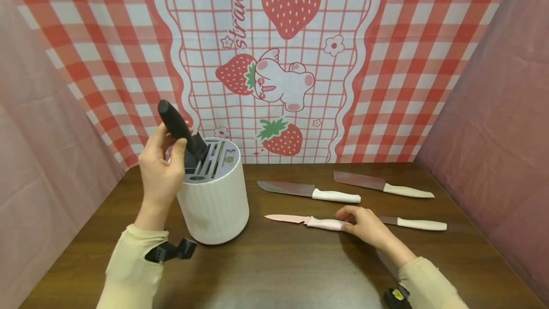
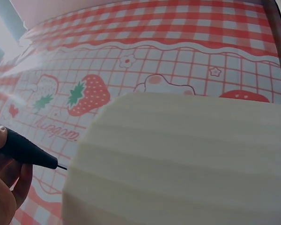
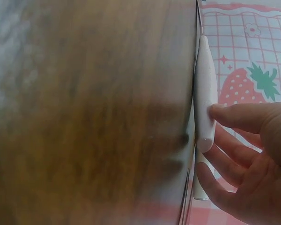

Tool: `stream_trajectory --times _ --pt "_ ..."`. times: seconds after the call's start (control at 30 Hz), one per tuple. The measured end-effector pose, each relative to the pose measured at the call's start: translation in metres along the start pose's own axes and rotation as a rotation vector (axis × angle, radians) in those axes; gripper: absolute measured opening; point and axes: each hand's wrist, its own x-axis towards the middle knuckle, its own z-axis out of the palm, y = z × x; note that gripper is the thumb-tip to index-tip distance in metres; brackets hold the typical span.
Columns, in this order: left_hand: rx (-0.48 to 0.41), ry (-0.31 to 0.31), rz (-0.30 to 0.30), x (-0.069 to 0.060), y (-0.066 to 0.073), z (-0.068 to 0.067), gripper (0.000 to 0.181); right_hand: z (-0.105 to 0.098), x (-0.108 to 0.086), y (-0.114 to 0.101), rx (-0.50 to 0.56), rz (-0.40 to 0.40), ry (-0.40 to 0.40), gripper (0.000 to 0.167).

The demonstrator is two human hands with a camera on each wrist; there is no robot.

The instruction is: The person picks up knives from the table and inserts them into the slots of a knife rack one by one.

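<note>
In the head view my left hand (image 1: 162, 170) grips a black-handled tool (image 1: 175, 120) that stands tilted at the top of a white ribbed knife block (image 1: 214, 211). A thin strip of metal shows between that handle and the block in the left wrist view; the rest is hidden. My right hand (image 1: 364, 225) has its thumb and fingers about the end of the white handle of a small paring knife (image 1: 328, 223). This knife lies on the table, its pinkish blade pointing left. The thumb touches the handle in the right wrist view.
Behind the paring knife lie a white-handled chef's knife (image 1: 336, 196) and a broad-bladed knife (image 1: 407, 190). Another white-handled knife (image 1: 422, 224) lies right of my right hand, its blade partly hidden. A strawberry-print cloth (image 1: 291, 132) hangs behind the brown table (image 1: 274, 271).
</note>
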Motion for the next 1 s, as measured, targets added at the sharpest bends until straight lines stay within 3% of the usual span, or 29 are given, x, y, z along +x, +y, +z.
stream_trajectory --times 0.57,0.83,1.0 --pt "0.019 -0.057 -0.139 0.006 -0.017 0.009 0.03 0.0 0.0 0.0 -0.033 -0.008 -0.013 0.023" --pt "0.029 -0.128 -0.249 0.005 -0.033 0.012 0.03 0.002 -0.001 -0.001 -0.064 0.004 -0.024 0.026" --pt "0.035 -0.164 -0.313 0.006 -0.034 0.014 0.032 0.002 -0.002 0.0 -0.081 0.0 -0.02 0.027"
